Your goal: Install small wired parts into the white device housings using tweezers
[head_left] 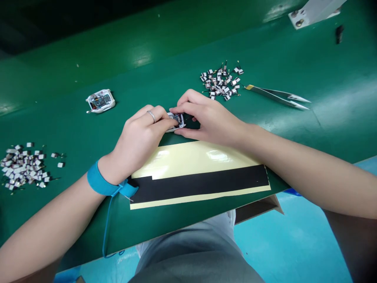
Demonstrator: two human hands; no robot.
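Between my hands, on the green table, is a small white casing (176, 121) with a circuit board inside, like a smartwatch body. My left hand (144, 127) is closed on its left side, the thumb pressing over the board. My right hand (206, 116) grips the casing's right side, with fingers at its top and bottom edges. Just below lies a pale yellow sheet (191, 155) with a black strip (203, 184) along it. Another white casing (100, 101), its circuit board showing, lies apart at the upper left.
A pile of small silver-white parts with short leads (220, 81) lies beyond my right hand, beside metal tweezers (277, 96). A second such pile (25, 167) is at the far left. From my blue wrist strap (101, 179) a cord (106, 228) hangs at the table edge. A white bracket (315, 13) stands at the back.
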